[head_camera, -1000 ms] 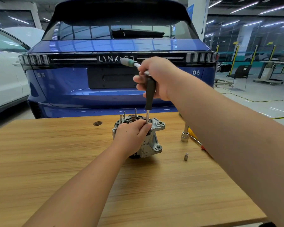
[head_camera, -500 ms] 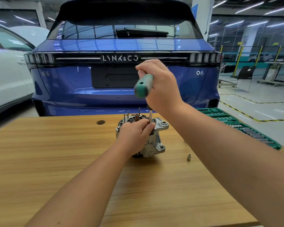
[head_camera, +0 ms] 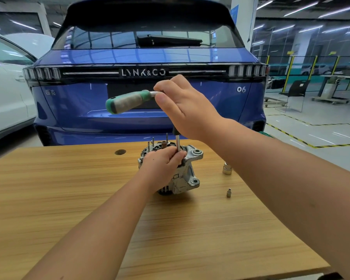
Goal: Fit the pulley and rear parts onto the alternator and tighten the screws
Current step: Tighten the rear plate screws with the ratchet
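- Swung since the earlier frame, the ratchet handle [head_camera: 129,101] now points left, lying level; its shaft [head_camera: 178,142] stands upright.
- Right hand [head_camera: 187,110] grips the ratchet's head.
- Left hand [head_camera: 163,165] pinches the shaft on the alternator [head_camera: 187,174], mid-table [head_camera: 69,199].
- Blue car [head_camera: 146,110] reads "LYNK&CO", "06".

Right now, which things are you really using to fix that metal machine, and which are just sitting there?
In use:
alternator, steadied by the left hand
green-handled ratchet, held by the right hand, its extension bar standing on the alternator

Just sitting there:
big socket and small socket on the table
blue car behind
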{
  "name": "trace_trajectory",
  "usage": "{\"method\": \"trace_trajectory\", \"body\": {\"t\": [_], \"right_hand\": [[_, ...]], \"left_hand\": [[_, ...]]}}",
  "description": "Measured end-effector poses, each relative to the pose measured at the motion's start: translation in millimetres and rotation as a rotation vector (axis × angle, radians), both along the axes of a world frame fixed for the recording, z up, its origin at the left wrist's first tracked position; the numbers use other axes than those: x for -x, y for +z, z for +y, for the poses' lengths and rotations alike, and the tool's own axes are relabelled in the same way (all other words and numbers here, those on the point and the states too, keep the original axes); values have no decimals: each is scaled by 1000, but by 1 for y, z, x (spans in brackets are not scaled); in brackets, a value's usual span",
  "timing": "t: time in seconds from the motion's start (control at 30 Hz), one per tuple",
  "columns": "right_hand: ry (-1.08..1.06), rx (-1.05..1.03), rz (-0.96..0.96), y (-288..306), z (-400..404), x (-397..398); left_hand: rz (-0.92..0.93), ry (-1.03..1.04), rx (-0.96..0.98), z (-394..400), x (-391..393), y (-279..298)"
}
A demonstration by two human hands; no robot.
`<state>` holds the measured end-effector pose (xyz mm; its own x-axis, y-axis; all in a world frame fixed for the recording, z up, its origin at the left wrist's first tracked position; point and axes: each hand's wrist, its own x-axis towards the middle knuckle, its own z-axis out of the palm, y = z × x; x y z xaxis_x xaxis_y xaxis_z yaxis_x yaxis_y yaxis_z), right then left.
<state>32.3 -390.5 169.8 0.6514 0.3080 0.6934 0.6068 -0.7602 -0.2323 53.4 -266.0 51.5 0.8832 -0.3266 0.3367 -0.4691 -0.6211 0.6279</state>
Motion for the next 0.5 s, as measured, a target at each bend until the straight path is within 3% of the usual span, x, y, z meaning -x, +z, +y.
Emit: {"method": "trace_trajectory", "body": {"t": [0.27,0.4,0.5], "right_hand": [[-190,187,-21,27,7,-1],[-315,159,166,45,9,-2],[-298,13,357,56,10,3]], "left_hand": [[-18,-14,-14,0,2,0],[-21,-18,5,0,3,1],[-17,-23,-2,-1,5,1]]}}
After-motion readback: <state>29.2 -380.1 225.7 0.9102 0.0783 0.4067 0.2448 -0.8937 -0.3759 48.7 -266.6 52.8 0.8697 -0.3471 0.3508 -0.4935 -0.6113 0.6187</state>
